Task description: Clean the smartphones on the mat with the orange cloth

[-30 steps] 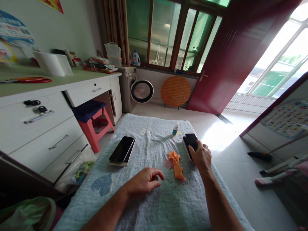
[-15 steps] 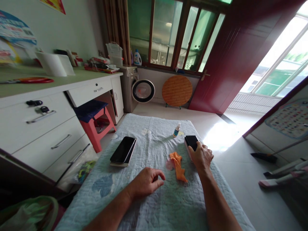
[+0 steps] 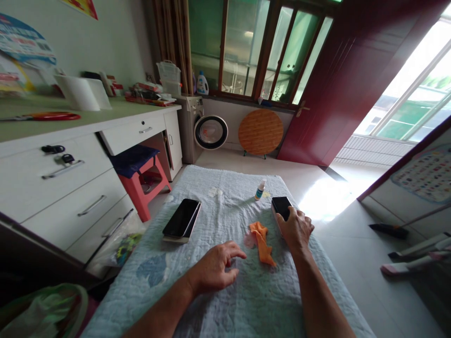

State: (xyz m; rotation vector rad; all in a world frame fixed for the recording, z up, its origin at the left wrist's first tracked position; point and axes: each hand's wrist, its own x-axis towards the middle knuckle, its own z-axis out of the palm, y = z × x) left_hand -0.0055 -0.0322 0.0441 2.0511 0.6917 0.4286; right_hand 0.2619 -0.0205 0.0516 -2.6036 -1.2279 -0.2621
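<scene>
At the right side of the cloth-covered table, my right hand [image 3: 295,226] closes over the near end of a black smartphone [image 3: 281,204], thumb on one side and fingers on the other. The phone lies on or close to a pale box, partly hidden by the hand. My left hand [image 3: 220,266] rests over the cloth in the middle, holding nothing, thumb and fingers apart. Between the hands is a crumpled orange cloth [image 3: 263,244]. A small spray bottle [image 3: 260,190] stands upright beyond it. Another black smartphone [image 3: 181,218] lies on a flat box [image 3: 175,240] to the left.
A quilted light-blue cover [image 3: 225,202] spreads over the table. Left of it are a pink stool [image 3: 143,188] and a white desk with drawers [image 3: 70,180]. Behind stand a washing machine with its door open [image 3: 210,132], a round wooden tabletop [image 3: 260,132] and a red door [image 3: 338,84].
My left hand's fingers have stretched out and parted from the thumb a little. My right hand stays on the phone, and the view has shifted slightly.
</scene>
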